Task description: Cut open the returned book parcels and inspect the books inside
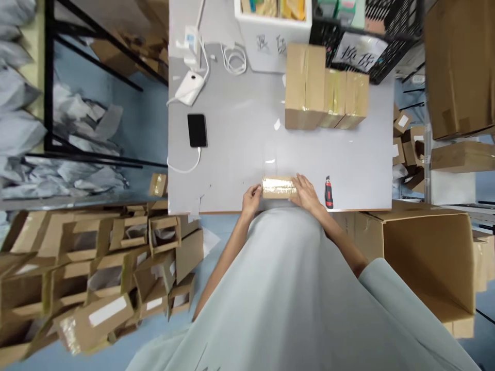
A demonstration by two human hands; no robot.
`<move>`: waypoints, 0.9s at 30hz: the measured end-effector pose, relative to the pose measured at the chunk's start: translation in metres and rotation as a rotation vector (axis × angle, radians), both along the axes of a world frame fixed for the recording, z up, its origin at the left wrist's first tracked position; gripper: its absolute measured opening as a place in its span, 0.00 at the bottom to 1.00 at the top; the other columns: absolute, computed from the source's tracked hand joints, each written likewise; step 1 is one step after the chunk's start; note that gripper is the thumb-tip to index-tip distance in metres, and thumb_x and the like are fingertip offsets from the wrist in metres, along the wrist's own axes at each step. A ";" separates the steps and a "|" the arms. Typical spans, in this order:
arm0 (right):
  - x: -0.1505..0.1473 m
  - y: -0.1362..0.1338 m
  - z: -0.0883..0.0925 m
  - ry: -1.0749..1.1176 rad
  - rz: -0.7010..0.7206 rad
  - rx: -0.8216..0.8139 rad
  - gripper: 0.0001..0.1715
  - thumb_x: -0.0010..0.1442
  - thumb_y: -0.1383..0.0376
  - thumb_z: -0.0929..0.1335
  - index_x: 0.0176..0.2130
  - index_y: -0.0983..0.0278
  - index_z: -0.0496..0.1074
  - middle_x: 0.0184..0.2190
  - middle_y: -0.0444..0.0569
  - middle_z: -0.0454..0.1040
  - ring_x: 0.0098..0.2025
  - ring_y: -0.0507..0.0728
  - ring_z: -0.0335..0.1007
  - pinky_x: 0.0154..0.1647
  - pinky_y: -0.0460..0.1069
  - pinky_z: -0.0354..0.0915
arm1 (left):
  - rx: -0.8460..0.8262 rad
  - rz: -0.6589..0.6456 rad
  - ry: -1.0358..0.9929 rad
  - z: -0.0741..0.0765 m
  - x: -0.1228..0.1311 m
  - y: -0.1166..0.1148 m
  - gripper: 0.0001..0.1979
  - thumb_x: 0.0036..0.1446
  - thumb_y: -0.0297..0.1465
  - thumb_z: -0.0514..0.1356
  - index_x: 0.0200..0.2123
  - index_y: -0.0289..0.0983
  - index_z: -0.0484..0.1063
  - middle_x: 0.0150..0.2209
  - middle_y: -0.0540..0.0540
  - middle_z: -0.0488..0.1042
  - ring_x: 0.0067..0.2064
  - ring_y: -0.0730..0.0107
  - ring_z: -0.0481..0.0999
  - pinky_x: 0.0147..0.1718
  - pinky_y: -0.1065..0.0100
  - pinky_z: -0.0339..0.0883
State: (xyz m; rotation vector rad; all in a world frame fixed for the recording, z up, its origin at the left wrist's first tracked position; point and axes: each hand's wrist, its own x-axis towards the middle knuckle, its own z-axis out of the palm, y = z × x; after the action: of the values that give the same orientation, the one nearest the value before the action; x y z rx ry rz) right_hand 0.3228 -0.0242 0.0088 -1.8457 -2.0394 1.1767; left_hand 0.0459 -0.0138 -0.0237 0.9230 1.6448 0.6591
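Note:
A small cardboard box (279,188) lies at the table's front edge, close to my body, with shiny clear tape along its top. My left hand (251,199) is closed at the box's left end, fingertips curled against its edge. Across the right end rests my right hand (306,192), gripping it with the fingers over the top and side. A red and black box cutter (328,192) lies on the table to the right of my right hand.
Three taped cartons (305,87) stand at the back right, before a white bin (270,41) and a black crate (371,36). On the left are a black phone (197,130) on a cable and a white power bank (190,88). Open boxes (85,239) crowd the lower left; a large carton (425,257) stands right.

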 end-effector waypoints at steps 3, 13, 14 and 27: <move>0.007 0.010 0.000 0.019 -0.055 0.012 0.57 0.64 0.52 0.82 0.81 0.61 0.64 0.85 0.64 0.52 0.87 0.76 0.47 0.86 0.71 0.51 | -0.001 -0.009 0.044 0.017 0.000 0.019 0.25 0.69 0.47 0.63 0.59 0.35 0.81 0.61 0.33 0.84 0.67 0.46 0.81 0.70 0.44 0.73; 0.113 0.129 0.004 0.149 -0.744 0.165 0.74 0.57 0.36 0.81 0.83 0.65 0.55 0.84 0.72 0.52 0.82 0.78 0.59 0.82 0.70 0.59 | 0.083 -0.199 0.112 0.060 0.026 0.161 0.26 0.69 0.39 0.67 0.66 0.37 0.77 0.71 0.29 0.77 0.76 0.43 0.74 0.78 0.45 0.63; 0.126 0.144 0.004 0.194 -0.806 0.167 0.76 0.56 0.36 0.81 0.84 0.65 0.53 0.84 0.73 0.50 0.79 0.78 0.66 0.80 0.69 0.63 | 0.089 -0.223 0.116 0.063 0.034 0.183 0.28 0.69 0.39 0.68 0.69 0.37 0.75 0.71 0.28 0.77 0.76 0.43 0.74 0.78 0.45 0.63; 0.204 0.254 -0.032 0.359 -1.155 0.136 0.83 0.50 0.39 0.83 0.83 0.66 0.45 0.79 0.77 0.60 0.80 0.77 0.64 0.79 0.70 0.63 | 0.068 -0.466 -0.045 0.076 0.117 0.326 0.51 0.60 0.60 0.71 0.81 0.52 0.61 0.78 0.38 0.71 0.76 0.48 0.74 0.74 0.50 0.68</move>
State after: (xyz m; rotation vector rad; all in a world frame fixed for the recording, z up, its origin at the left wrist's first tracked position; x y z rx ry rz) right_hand 0.5267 0.2295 -0.0235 -2.0045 -0.5899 0.8525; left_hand 0.1633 0.3118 0.0521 1.2780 1.3070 0.4114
